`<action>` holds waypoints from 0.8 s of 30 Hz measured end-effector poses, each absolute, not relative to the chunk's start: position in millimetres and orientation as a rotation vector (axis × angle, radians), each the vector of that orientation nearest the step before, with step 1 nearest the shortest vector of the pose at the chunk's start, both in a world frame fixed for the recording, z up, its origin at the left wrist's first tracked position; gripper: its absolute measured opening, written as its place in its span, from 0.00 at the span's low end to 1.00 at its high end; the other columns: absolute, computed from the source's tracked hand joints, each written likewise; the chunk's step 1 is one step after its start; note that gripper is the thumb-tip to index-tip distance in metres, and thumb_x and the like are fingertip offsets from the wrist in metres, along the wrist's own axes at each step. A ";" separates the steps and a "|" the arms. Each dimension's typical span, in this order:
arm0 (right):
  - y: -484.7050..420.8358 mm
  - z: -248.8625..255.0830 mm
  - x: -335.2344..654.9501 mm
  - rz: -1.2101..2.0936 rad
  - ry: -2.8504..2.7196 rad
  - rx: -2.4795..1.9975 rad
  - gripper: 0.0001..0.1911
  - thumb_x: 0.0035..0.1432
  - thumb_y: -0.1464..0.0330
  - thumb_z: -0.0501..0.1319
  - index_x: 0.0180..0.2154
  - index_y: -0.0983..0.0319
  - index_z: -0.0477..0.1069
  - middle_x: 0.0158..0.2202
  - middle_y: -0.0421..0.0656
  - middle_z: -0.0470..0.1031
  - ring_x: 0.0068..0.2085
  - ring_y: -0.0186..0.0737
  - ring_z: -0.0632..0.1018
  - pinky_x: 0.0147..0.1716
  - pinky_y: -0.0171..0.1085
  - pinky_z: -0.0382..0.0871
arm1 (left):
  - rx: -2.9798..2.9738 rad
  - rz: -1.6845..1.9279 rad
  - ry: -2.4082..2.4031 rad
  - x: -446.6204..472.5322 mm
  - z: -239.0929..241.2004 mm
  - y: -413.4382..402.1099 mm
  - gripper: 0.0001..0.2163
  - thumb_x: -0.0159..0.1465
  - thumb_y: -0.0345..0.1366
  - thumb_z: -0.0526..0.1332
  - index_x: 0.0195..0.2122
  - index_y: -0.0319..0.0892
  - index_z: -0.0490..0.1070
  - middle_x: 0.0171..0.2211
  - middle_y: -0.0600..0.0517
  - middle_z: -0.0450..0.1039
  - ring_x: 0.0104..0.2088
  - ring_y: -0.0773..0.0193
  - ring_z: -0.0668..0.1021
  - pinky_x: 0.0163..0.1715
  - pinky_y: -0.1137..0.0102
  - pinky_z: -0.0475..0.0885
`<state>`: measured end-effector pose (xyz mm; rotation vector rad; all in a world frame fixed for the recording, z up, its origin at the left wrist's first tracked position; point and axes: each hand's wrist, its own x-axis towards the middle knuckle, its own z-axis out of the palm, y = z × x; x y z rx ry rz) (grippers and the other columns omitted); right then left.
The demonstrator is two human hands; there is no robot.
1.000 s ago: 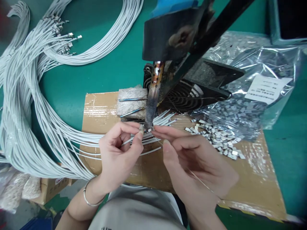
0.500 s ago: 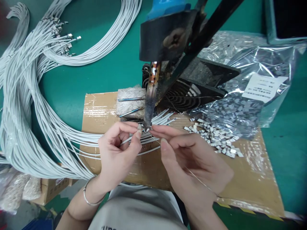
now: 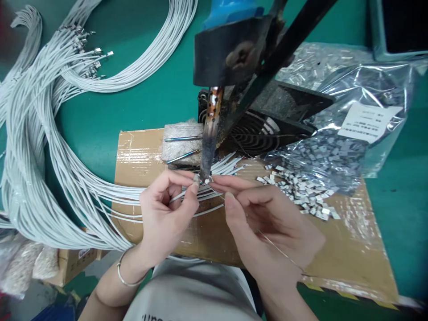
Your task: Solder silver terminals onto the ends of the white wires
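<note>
Handwork at a fixed soldering iron (image 3: 209, 147), seen from the worker's head; clock positions are read around the iron's tip. At the centre, directly below the tip, lies a small metal connector (image 3: 207, 181), set between the fingertips of the two hands. The left hand (image 3: 170, 203), at 8 o'clock, has thumb and forefinger pinched together on a white cable (image 3: 177, 196) close to its end; the fingers partly hide the joint. The right hand (image 3: 272, 232), at 4 o'clock, has its thumb and fingers closed on a thin wire (image 3: 282, 253), which leads up toward the tip; its forefinger reaches close beside the connector, and whether it touches cannot be told. The step in hand appears to be soldering the cable's end to the connector, with the wire as solder. The next move calls for a steady left pinch and a fine feed of wire, with fingertips clear of the hot barrel. At 3 o'clock, loose connectors (image 3: 310, 194) lie heaped on the cardboard (image 3: 351, 263), beside a clear bag (image 3: 374, 165) of similar parts. At 2 o'clock stands a black fan (image 3: 254, 138); at 9 o'clock, a thick bundle of cables (image 3: 23, 178) sweeps inward.
</note>
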<state>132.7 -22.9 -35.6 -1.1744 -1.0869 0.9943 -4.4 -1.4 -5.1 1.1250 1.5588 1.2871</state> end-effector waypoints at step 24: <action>-19.5 -32.3 136.1 1.023 -1.112 -1.205 0.13 0.66 0.79 0.67 0.33 0.57 0.71 0.48 0.36 0.89 0.44 0.34 0.89 0.52 0.32 0.84 | 1.187 1.240 1.589 -6.7 -5.7 -3.2 0.06 0.59 0.24 0.71 0.28 0.41 0.79 0.33 0.52 0.85 0.20 0.76 0.60 0.17 0.77 0.54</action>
